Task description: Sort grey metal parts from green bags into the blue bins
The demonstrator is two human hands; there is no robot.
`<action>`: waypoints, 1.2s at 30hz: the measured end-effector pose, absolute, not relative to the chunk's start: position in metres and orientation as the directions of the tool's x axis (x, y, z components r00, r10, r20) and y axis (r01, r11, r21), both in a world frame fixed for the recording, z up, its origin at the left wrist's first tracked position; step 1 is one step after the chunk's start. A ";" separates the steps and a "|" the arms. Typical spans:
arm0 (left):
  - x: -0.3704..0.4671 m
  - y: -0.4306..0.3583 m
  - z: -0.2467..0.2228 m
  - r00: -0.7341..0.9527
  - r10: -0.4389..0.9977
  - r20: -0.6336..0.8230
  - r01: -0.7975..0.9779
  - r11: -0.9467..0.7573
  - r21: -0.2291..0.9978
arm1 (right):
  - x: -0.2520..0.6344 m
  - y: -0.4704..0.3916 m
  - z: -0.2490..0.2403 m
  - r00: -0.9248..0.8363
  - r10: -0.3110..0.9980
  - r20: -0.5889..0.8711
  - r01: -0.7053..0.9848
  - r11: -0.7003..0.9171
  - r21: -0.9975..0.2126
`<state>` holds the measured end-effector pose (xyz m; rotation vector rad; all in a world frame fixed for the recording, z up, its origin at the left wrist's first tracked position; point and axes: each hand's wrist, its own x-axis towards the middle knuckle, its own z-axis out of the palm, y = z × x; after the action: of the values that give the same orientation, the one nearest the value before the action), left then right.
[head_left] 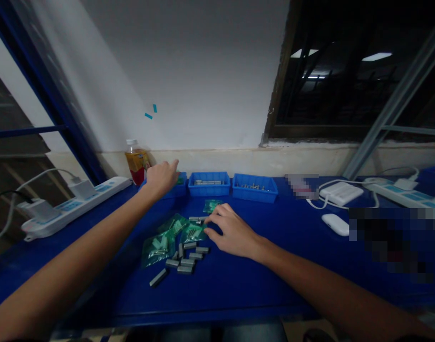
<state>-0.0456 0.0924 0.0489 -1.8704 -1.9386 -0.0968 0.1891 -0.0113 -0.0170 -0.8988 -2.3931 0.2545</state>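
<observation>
My left hand [162, 178] reaches over the leftmost blue bin [176, 190] at the back; what its fingers hold, if anything, is hidden. My right hand [231, 230] is over the middle of the table, its fingers curled beside a green plastic bag [193, 232] and silvery bars [197, 219]. Its fingertips are too indistinct to tell whether they hold something. More green bags [158, 248] with small parts inside lie to the left. Several short grey metal pieces [187, 261] are scattered in front of the bags. A smaller green packet [213, 205] lies behind my right hand.
Two blue bins hold metal bars [209, 191] and small hardware [255, 194]. A bottle [137, 164] stands at the back left. Power strips [78, 206] lie at both sides. White cables, a white adapter [341, 194] and a white case [335, 224] are on the right.
</observation>
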 end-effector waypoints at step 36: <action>0.002 0.000 0.001 0.500 0.762 0.412 0.480 -0.640 0.600 | 0.194 0.005 -0.015 -0.481 0.632 0.608 0.532 0.762 -0.371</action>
<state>0.0025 0.0004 0.0006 -3.0615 -1.3453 -1.2271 0.1942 0.0048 -0.0153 -0.8654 -2.1900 0.1681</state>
